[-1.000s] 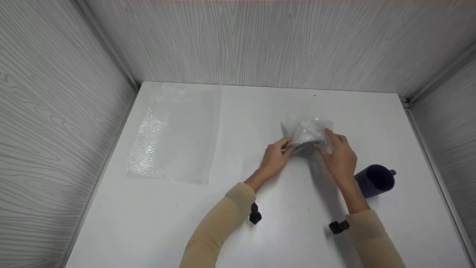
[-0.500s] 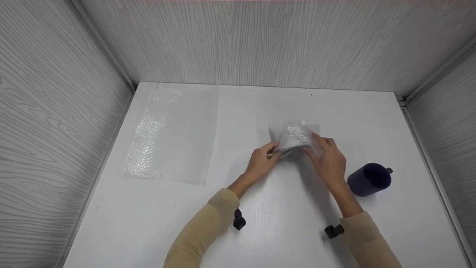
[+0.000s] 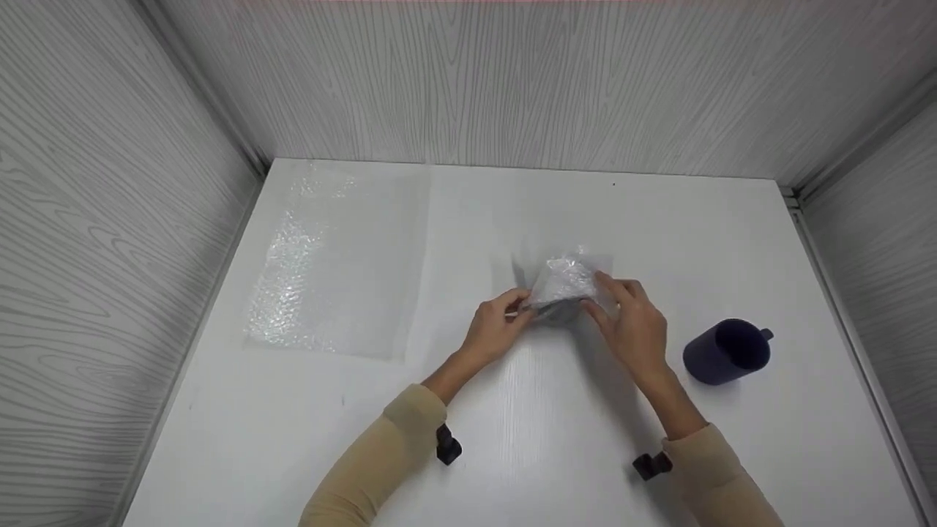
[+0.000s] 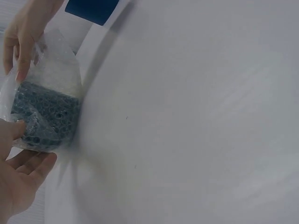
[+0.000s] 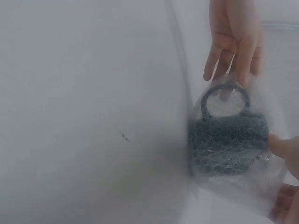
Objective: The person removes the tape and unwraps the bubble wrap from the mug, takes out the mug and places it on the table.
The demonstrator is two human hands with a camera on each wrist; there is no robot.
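A dark blue mug wrapped in clear bubble wrap (image 3: pixel 565 282) is held between both hands over the white table. Through the film in the right wrist view, the ring-shaped handle (image 5: pixel 227 87) shows above the mug's body (image 5: pixel 224 144). My left hand (image 3: pixel 492 331) grips the handle side of the bundle, its thumb on the near face in the left wrist view. On the opposite side, my right hand (image 3: pixel 633 326) pinches the bundle with thumb and fingers. Loose film (image 4: pixel 58 70) sticks out past the mug toward the right hand.
A dark blue cup (image 3: pixel 710 356) with a small handle stands to the right of my right hand. Flat on the left of the white table (image 3: pixel 542 454) lies a sheet of bubble wrap (image 3: pixel 351 271). Wood-grain panels (image 3: pixel 468 88) enclose the back and sides.
Both hands and the wrapped mug have moved left and slightly toward me. Their hold looks the same; the bubble wrap sheet and the cup stay in place on the table.
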